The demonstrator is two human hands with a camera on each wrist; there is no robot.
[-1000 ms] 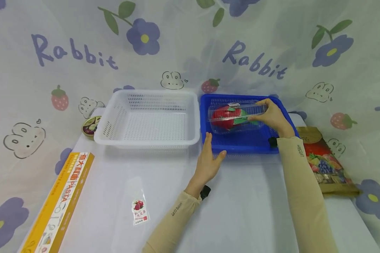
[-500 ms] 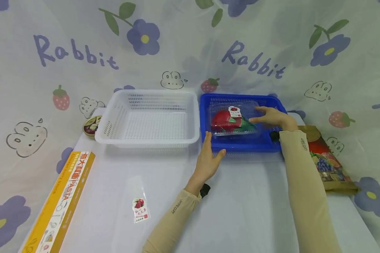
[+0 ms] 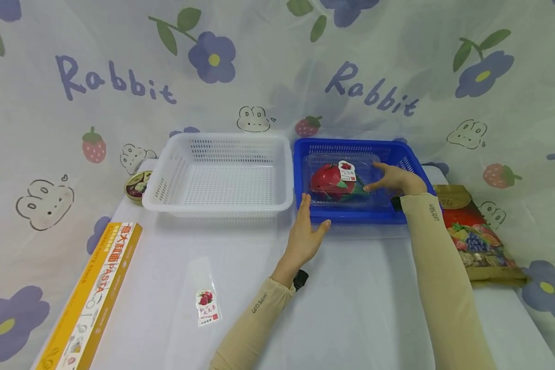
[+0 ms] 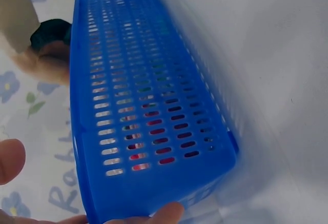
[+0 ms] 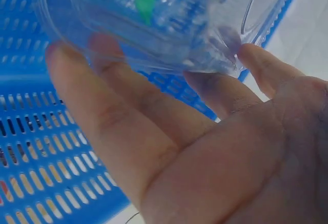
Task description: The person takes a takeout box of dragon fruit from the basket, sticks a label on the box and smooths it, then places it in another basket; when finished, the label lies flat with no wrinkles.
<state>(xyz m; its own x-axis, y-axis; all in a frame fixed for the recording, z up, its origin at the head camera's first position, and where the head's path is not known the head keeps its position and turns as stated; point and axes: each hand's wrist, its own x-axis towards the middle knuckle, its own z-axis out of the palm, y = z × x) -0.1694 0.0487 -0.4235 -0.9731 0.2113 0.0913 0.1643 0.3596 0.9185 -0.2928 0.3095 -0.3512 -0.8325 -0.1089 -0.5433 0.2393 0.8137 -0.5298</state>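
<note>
A clear plastic box (image 3: 367,158) lies flat inside the blue basket (image 3: 356,215). Through its lid shows a red and green dragon fruit (image 3: 325,179), and a white label (image 3: 347,171) is stuck on top. My right hand (image 3: 398,180) is at the box's right end, thumb and fingers spread; in the right wrist view its fairly straight fingers (image 5: 110,116) touch the clear rim. My left hand (image 3: 302,236) rests at the basket's front left corner with fingers extended. In the left wrist view its fingertips lie along the blue wall (image 4: 154,196).
Left of the blue basket stands a white basket (image 3: 219,208). A yellow pasta box (image 3: 92,293), a round tin (image 3: 136,185) and a clear strip with a dragon fruit label (image 3: 206,307) lie on the table. A brown fruit-print bag (image 3: 478,241) is at the right.
The clear box has gone from tilted, in my right hand's grip, to flat in the blue basket, label upward. My right fingers have loosened around its end. My left hand has stayed in place.
</note>
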